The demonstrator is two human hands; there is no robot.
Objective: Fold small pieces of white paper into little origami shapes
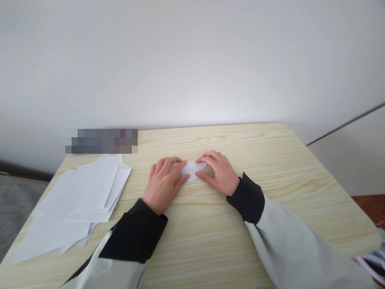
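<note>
A small folded piece of white paper (pixel 191 170) lies low over the middle of the wooden table, its lower edge coming to a blunt point. My left hand (pixel 165 176) grips its left side, with the thumb at the lower edge and fingers at the upper edge. On the other side, my right hand (pixel 219 171) pinches the paper's right end between thumb and fingers. The fingers cover both ends, so only the middle shows fully, with crease lines in it.
Several loose white sheets (pixel 81 192) overlap on the table's left side. Behind them is a blurred-out dark object (pixel 102 141). The light wood-grain table (pixel 288 168) meets a white wall (pixel 192 60) at its far edge. Some fabric (pixel 373 257) shows at the lower right.
</note>
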